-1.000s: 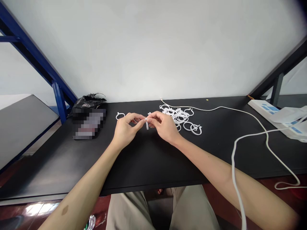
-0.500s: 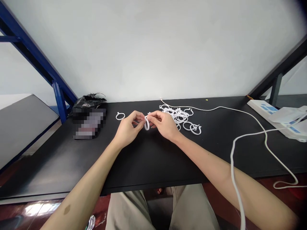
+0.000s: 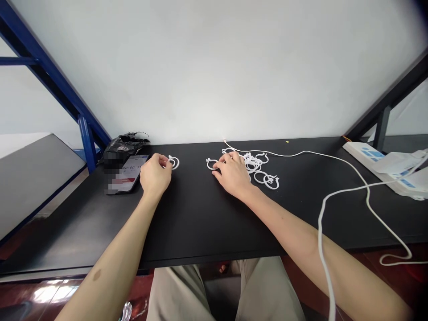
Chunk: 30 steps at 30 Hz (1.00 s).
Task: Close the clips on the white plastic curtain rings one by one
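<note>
My left hand [image 3: 154, 174] is curled at the left of the black table [image 3: 200, 223], its fingertips pinching a white plastic ring [image 3: 174, 162] that lies against a second ring there. My right hand [image 3: 233, 173] lies flat, fingers stretched out, with the fingertips touching a single white ring [image 3: 210, 164]. Just right of that hand is a pile of several white rings [image 3: 259, 165].
A phone [image 3: 129, 171] with a lit screen lies left of my left hand, in front of a crumpled black bag [image 3: 123, 143]. A white cable [image 3: 334, 196] runs across the table's right side and over my right forearm. A white power strip [image 3: 384, 167] sits far right.
My hands were together at the centre, both holding one ring. They have parted: the left carried the ring left to the lone ring, the right dropped onto the table by the pile.
</note>
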Tool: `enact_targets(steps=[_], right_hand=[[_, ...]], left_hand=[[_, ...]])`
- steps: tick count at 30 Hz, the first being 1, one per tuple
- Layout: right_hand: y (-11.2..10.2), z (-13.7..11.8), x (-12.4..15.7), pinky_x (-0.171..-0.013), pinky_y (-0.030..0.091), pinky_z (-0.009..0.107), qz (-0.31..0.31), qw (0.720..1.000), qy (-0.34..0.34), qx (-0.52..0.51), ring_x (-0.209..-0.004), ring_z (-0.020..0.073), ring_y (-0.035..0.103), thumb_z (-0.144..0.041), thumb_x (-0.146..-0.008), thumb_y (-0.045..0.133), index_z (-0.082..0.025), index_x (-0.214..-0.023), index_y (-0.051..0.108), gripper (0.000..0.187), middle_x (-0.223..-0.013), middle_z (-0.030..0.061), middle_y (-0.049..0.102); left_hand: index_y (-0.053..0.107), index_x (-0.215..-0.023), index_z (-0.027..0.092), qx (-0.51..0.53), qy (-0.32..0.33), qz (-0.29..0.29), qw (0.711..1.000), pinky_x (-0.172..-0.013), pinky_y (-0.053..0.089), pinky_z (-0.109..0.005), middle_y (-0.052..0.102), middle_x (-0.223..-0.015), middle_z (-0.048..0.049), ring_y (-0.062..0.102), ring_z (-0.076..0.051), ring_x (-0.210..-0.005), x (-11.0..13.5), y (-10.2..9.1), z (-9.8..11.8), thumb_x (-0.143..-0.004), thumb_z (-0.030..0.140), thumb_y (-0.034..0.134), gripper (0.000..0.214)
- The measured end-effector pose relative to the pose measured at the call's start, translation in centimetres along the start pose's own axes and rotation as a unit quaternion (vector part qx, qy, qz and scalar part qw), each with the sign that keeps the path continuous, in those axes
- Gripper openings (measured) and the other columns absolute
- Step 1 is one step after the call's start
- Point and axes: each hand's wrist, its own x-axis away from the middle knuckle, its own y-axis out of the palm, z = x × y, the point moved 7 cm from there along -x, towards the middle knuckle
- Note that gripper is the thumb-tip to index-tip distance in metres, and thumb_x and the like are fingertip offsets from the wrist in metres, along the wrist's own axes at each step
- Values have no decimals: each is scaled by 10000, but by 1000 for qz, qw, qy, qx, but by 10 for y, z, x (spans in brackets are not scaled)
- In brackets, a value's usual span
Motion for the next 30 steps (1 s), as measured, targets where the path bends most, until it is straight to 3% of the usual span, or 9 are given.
enact_targets(steps=[5,9,12,14,18,20,24,27,30], right_hand=[[4,-10,2,-885,414,466,-34,999,-18,12,-1055,302,455,-237,-925,595,-191,-835,746,182,-1005,114,651],[2,-18,3,-883,412,432,-36,999,-37,-17,-1030,273,453,-230,-947,567,-189,-849,726,191,-993,93,655],[-5,-24,3,-882,431,395,0,997,-56,-46,-1002,253,464,-231,-954,559,-177,-900,718,176,-962,82,658],[-11,-31,4,-867,445,369,32,995,-78,-58,-965,237,475,-238,-958,553,-172,-933,711,173,-949,79,653],[-18,-44,8,-822,462,354,70,989,-118,-51,-890,217,487,-242,-974,516,-168,-942,700,201,-963,83,638],[-18,-48,10,-805,465,362,67,989,-126,-39,-880,218,493,-237,-977,501,-165,-925,697,216,-956,88,637],[-19,-49,11,-785,485,338,65,984,-123,-108,-896,202,526,-236,-960,532,-184,-909,674,159,-954,74,621],[-26,-38,10,-765,515,303,100,962,-65,-244,-892,166,573,-261,-947,550,-189,-968,632,111,-991,62,596],[-28,-23,7,-736,535,290,118,932,3,-344,-861,144,606,-277,-946,529,-180,-1046,615,163,-1013,63,601]], left_hand=[[616,-817,237,-11,-72,9,997,-793,453,-441,715,-931,-112,616,-332,-957,-11,0,-23,-772,317,594,95],[662,-842,204,-62,-1,36,997,-847,454,-456,699,-994,-149,560,-365,-1069,-11,-3,-10,-829,323,524,182],[681,-857,189,-61,74,52,994,-868,456,-409,701,-948,-121,586,-314,-1006,0,-5,12,-858,312,492,226],[689,-868,195,-4,114,14,993,-848,466,-352,711,-883,-70,622,-240,-870,10,0,28,-873,332,501,233],[710,-951,210,147,117,-134,973,-726,485,-264,729,-807,-9,636,-162,-710,34,22,52,-887,436,541,289],[710,-993,203,179,111,-168,963,-674,484,-251,728,-795,-10,626,-149,-660,42,28,58,-879,444,565,303],[716,-1014,201,189,102,-175,961,-612,475,-242,707,-748,2,587,-127,-575,44,33,57,-891,415,562,291],[729,-1015,215,196,108,-181,958,-584,466,-242,674,-692,14,565,-121,-539,42,35,54,-908,416,538,297],[739,-1000,219,208,124,-177,954,-564,455,-246,680,-775,-1,550,-112,-535,40,36,53,-898,415,550,290]])
